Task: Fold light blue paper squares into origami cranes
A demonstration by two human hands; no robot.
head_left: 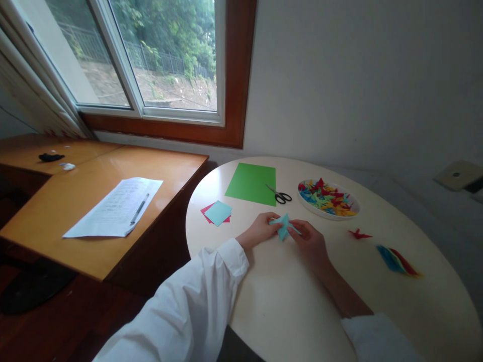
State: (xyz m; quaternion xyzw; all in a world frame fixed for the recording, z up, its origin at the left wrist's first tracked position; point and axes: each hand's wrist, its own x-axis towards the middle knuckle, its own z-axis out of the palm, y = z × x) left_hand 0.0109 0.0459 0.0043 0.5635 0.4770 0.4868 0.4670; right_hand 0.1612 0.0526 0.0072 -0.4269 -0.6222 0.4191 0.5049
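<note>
Both hands, left hand (259, 230) and right hand (310, 242), pinch a partly folded light-blue paper piece (284, 225) on the round cream surface (287, 301), near black-handled scissors (279, 195).

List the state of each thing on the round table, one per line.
blue paper: partly folded, pinched between left hand and right hand
scissors: shut, lying flat
green sheet: unfolded, flat
plate: full of folded paper shapes
red crane: folded, lying alone
paper squares: unfolded, stacked, blue on red
</note>
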